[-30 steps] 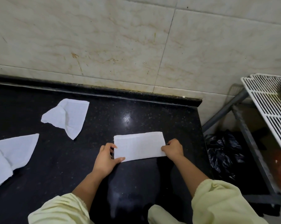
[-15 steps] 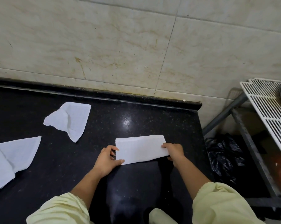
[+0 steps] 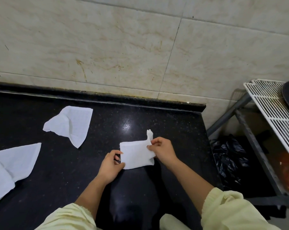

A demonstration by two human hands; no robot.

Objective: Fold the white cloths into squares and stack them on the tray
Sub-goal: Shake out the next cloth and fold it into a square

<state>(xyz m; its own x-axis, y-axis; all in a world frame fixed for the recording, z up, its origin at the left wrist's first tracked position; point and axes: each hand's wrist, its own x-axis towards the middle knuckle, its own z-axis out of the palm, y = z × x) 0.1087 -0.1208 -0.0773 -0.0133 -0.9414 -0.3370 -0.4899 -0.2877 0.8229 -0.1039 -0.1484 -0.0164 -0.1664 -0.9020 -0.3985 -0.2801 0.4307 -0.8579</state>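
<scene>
Folding leftward since the earlier frame, the right hand [image 3: 163, 151] is pinching one end of the white cloth [image 3: 135, 156] and bringing it over the middle, one corner sticking up. I am seeing the left hand [image 3: 109, 165] pinching the left edge, with the cloth lying on the black counter [image 3: 157, 113].

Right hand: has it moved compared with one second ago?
Yes. The right hand has moved left, away from the counter's right edge and toward the left hand, folding the cloth's right end over.
</scene>
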